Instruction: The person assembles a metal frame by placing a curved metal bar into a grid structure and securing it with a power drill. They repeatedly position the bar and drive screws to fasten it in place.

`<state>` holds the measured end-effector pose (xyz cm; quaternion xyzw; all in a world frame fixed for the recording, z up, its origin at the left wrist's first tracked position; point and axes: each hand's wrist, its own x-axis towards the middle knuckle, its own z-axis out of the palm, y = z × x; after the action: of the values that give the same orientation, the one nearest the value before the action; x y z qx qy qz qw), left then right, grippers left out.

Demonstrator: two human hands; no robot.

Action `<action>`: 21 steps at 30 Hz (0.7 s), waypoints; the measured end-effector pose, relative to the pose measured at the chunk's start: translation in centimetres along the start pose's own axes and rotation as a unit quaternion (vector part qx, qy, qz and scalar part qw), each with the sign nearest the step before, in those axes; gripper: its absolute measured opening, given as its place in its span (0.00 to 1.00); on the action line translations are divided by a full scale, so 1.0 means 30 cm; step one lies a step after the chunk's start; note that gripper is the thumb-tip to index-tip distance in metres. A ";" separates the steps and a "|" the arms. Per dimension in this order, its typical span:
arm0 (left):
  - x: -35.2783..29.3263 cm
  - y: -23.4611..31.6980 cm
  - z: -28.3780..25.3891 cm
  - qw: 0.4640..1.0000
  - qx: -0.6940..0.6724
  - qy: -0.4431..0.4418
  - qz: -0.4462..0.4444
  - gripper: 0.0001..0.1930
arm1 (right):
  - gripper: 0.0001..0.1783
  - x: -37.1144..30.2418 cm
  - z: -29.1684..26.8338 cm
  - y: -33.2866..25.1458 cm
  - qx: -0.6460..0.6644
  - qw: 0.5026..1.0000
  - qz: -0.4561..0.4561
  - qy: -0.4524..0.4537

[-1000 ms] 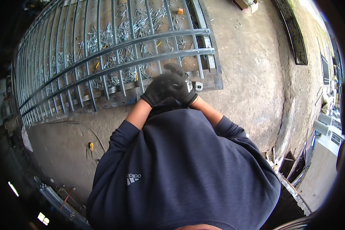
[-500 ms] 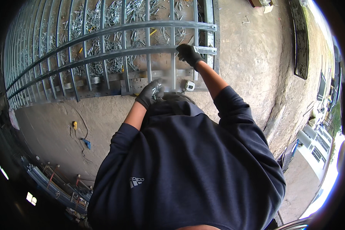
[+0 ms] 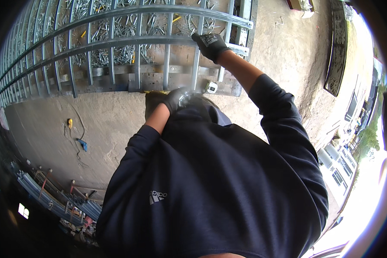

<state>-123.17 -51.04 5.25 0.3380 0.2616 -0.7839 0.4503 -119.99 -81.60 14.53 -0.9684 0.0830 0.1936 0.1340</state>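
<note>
Left hand (image 3: 176,99), black-gloved, held low in front of the chest; its fingers are curled around a few bright metal pieces (image 3: 183,101), blurred, count not determined. Right hand (image 3: 211,46), also gloved, extended over the lower rail (image 3: 129,41) of a galvanised frame, near the rail's right end. Its fingers are bent and close together; whether a small piece is pinched there, or the rail touched, cannot be told.

Frame lies flat over a counter (image 3: 230,87), its upright bars (image 3: 167,64) crossed by two rails. Loose fasteners (image 3: 101,58) are strewn on the counter, seen between the bars. A pale boxy item (image 3: 211,87) is noted at the near edge, just beside the left hand.

Risks, as judged: pieces could be dropped from the left hand if the grip is loosened, as several are carried together; a small part could be fumbled through thick glove fabric; the pale item could be knocked off the edge by a sweep of the forearm.

Markings: a light logo (image 3: 158,197) with lettering is borne on the dark sweatshirt (image 3: 219,172); pale printing (image 3: 209,39) on the right glove is too small to be read.
</note>
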 end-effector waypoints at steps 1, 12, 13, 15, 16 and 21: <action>-0.006 0.003 0.007 1.000 0.003 0.005 -0.010 0.13 | 0.17 0.001 -0.001 0.000 0.048 0.998 0.029 0.034; -0.006 -0.011 0.063 0.996 -0.081 0.015 0.025 0.11 | 0.19 0.007 0.036 -0.001 0.066 0.995 0.052 0.047; -0.006 -0.010 0.074 0.996 -0.090 0.019 0.020 0.12 | 0.19 0.006 0.036 -0.011 0.038 0.998 0.035 0.031; -0.011 -0.007 0.099 0.993 -0.111 0.021 0.020 0.12 | 0.19 0.001 0.030 -0.027 -0.027 0.999 0.004 -0.031; -0.016 -0.008 0.113 0.992 -0.122 0.021 0.023 0.13 | 0.20 0.002 0.022 -0.030 -0.006 1.000 0.011 -0.027; -0.031 0.002 0.169 0.986 -0.150 0.041 0.054 0.14 | 0.19 0.008 -0.010 -0.036 0.083 0.992 0.079 -0.056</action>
<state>-124.27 -54.20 9.19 0.3126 0.3758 -0.6960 0.5260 -119.43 -80.70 14.95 -0.9320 0.1670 0.2498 0.2025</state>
